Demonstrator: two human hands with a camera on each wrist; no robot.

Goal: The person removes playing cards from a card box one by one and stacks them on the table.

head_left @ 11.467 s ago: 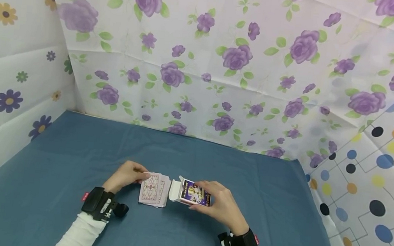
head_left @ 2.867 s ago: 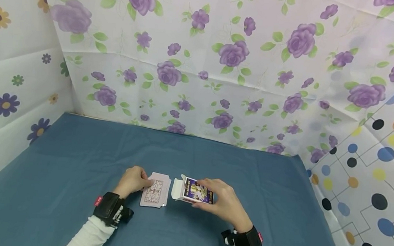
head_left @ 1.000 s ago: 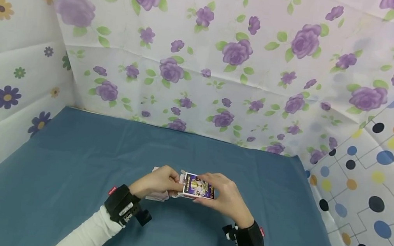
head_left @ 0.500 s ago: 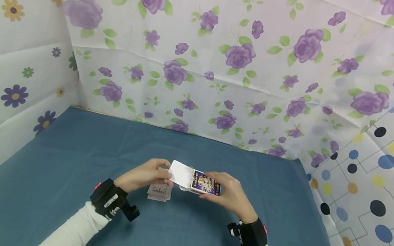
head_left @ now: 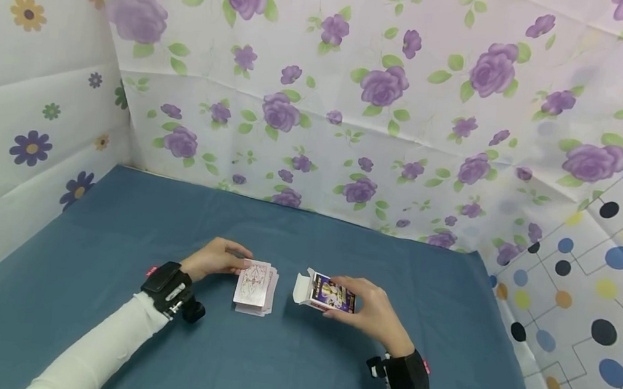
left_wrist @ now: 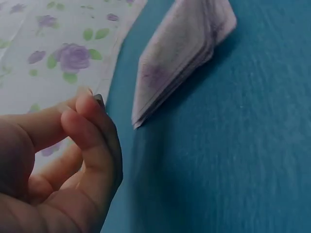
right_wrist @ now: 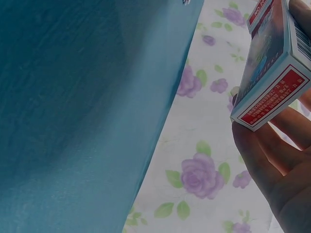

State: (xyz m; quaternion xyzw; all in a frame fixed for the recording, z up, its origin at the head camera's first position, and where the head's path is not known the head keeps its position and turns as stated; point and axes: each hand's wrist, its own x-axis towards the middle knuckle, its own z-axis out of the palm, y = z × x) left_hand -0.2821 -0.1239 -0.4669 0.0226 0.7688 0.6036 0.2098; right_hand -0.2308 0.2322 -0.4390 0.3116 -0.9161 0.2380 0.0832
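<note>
My left hand (head_left: 217, 258) has its thumb tip over the upper left corner of the top playing card (head_left: 252, 283) in the head view. Its fingers are bent in the left wrist view, tips together beside the cards (left_wrist: 177, 46), with a gap showing between. I cannot tell whether it grips a card. The patterned backs face up, and the top part sits askew over the pile below. My right hand (head_left: 371, 308) holds a purple card box (head_left: 332, 293) between thumb and fingers. The box's flap (head_left: 301, 289) stands open toward the cards; its red-labelled side (right_wrist: 273, 97) shows in the right wrist view.
A blue cloth (head_left: 274, 364) covers the table. Floral sheeting (head_left: 316, 139) hangs along the back edge, with a dotted sheet (head_left: 595, 318) on the right. Black wrist cameras (head_left: 169, 293) are strapped to both forearms.
The left hand moved from the card pile to the box, drew out white-looking cards, and brought them left over the pile. The right hand kept its hold on the box.
</note>
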